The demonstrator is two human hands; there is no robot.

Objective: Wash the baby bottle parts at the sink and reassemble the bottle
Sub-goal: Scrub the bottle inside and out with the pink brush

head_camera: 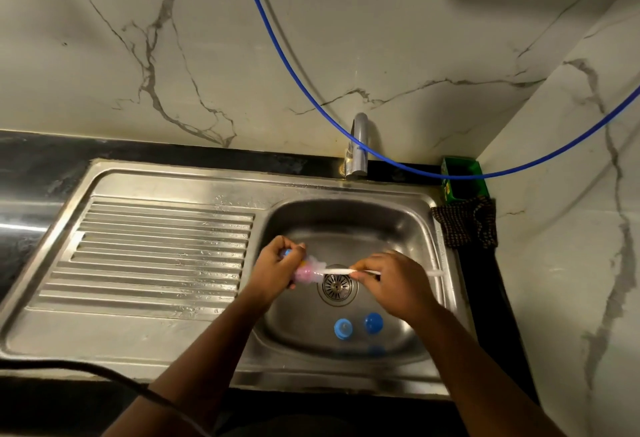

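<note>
Both hands are working above the basin of a stainless-steel sink [346, 191] with a ribbed draining board on its left. The left hand [277, 272] is curling its fingers around a small clear baby bottle [299, 272] showing pink and blue markings, holding it roughly level over the left part of the basin, beside the round perforated metal drain [337, 286]. The right hand [394, 284] is pinching the thin white handle of a bottle brush [337, 269] between thumb and fingertips; the handle is lying almost horizontal, its far end projecting past the hand toward the right wall of the basin, while its pale bristled head is sitting at the mouth of the bottle; how deep it reaches cannot be told through the blur. On the basin floor, nearer the viewer, a blue ring-shaped bottle collar with a pale centre [343, 328] and a blue domed cap [373, 322] are lying near each other but apart. A chrome tap [358, 146] is standing at the back rim, and a blue hose [311, 97] is hanging across the marbled wall in front of it. A green box [464, 178] and a dark checked cloth [465, 225] are sitting on the counter right of the sink.
</note>
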